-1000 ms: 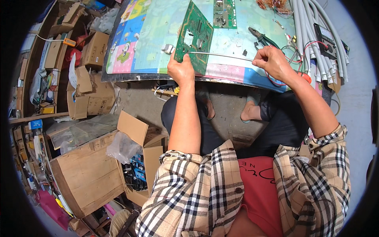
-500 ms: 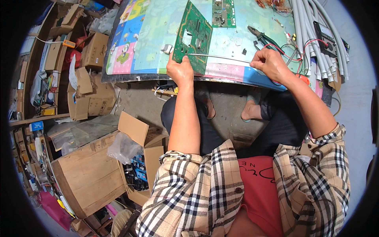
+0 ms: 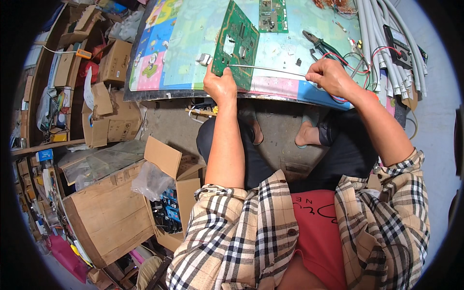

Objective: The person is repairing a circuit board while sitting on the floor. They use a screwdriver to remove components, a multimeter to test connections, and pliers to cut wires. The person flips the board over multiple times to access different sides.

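Observation:
My left hand (image 3: 220, 87) is closed on the lower near edge of a large green circuit board (image 3: 240, 50), holding it upright over the near edge of a padded, patterned mat (image 3: 174, 53). My right hand (image 3: 327, 76) pinches a thin straight metal rod (image 3: 273, 68), which reaches left to the lower part of the board near my left thumb; whether the tip touches it is hard to tell. A small white-and-silver part (image 3: 203, 59) shows just left of the board. Pliers (image 3: 319, 44) lie beyond my right hand, among red and black leads.
A second circuit board (image 3: 273, 15) lies at the back. White tubes (image 3: 368, 24), a black meter (image 3: 397, 46) and copper wire (image 3: 333, 6) fill the right side. Cardboard boxes (image 3: 116, 60), wooden shelves and an open carton (image 3: 162, 157) stand left. My legs are under the table edge.
Both hands have shifted very slightly left, the right one a little more, along with the board and rod. The grips look the same.

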Motion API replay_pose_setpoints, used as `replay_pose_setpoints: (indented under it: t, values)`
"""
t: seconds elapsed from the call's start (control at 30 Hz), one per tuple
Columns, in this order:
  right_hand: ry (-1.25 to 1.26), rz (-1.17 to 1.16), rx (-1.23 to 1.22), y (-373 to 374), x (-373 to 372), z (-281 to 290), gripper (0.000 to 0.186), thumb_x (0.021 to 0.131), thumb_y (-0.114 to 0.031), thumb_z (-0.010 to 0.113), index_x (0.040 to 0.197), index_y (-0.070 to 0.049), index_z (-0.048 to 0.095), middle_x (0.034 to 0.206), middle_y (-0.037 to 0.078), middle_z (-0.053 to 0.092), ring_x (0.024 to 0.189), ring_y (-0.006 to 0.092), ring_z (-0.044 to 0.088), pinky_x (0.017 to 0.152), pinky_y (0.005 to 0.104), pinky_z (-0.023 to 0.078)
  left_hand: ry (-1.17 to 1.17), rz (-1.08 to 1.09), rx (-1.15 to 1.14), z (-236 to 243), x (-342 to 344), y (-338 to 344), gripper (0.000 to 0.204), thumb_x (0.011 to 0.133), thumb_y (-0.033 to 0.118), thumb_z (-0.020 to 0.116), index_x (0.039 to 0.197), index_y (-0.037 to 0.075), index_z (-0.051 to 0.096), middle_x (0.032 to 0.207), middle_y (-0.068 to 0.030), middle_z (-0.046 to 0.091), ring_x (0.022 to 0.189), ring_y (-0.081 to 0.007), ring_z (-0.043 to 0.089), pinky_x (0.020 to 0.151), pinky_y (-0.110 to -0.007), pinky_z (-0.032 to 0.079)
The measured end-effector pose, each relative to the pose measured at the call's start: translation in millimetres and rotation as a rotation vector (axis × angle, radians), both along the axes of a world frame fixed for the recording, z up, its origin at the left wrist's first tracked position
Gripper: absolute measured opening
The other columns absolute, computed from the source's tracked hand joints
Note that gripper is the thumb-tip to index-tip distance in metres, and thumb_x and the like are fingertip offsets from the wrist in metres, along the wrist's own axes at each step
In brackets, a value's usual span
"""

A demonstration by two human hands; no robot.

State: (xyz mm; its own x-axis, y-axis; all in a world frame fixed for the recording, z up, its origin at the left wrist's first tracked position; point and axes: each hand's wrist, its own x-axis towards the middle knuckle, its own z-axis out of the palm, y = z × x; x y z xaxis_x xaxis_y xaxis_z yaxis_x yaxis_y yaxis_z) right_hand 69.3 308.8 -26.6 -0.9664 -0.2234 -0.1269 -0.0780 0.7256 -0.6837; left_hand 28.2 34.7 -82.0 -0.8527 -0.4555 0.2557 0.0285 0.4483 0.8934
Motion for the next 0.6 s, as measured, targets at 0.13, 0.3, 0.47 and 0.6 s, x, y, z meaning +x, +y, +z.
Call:
replay_pose_setpoints:
  t: [0.13, 0.3, 0.47, 0.6]
  values:
    - [0.084, 0.047, 0.147, -7, -1, 13, 0.017, 0.079, -0.017, 0.067, 0.081, 0.001, 0.067, 0.073, 0.020, 0.064, 0.071, 0.0340, 0.062, 0.067, 0.0414, 0.047, -0.004, -0.003, 0.001, 0, 1, -1, 0.035, 0.071, -0.003, 0.064, 0.106, 0.004, 0.065, 0.086, -0.0143, 0.070, 0.080, -0.0274, 0.067, 0.075, -0.036, 0.049]
    - [0.070, 0.000, 0.174, -11, -3, 10, 0.025, 0.082, -0.024, 0.064, 0.078, 0.000, 0.066, 0.072, 0.019, 0.064, 0.075, 0.0329, 0.063, 0.070, 0.0410, 0.047, -0.005, -0.010, -0.002, 0, 1, -1, 0.036, 0.071, -0.003, 0.064, 0.107, 0.004, 0.065, 0.086, -0.0140, 0.070, 0.081, -0.0265, 0.068, 0.075, -0.036, 0.049]
    - [-0.029, 0.031, 0.000, -9, -6, -1, 0.028, 0.083, -0.026, 0.065, 0.074, 0.000, 0.063, 0.067, 0.016, 0.061, 0.067, 0.0290, 0.059, 0.064, 0.0393, 0.046, -0.022, -0.003, -0.018, 7, 6, 7, 0.036, 0.072, -0.004, 0.063, 0.107, 0.005, 0.065, 0.087, -0.0138, 0.070, 0.081, -0.0262, 0.068, 0.075, -0.036, 0.050]
    - [-0.009, 0.012, 0.076, -8, -8, -1, 0.028, 0.080, -0.026, 0.069, 0.071, 0.000, 0.063, 0.066, 0.016, 0.062, 0.065, 0.0300, 0.060, 0.064, 0.0395, 0.046, 0.002, -0.015, -0.003, 1, 3, 4, 0.036, 0.072, -0.004, 0.064, 0.107, 0.005, 0.065, 0.086, -0.0138, 0.070, 0.080, -0.0259, 0.068, 0.074, -0.035, 0.050]
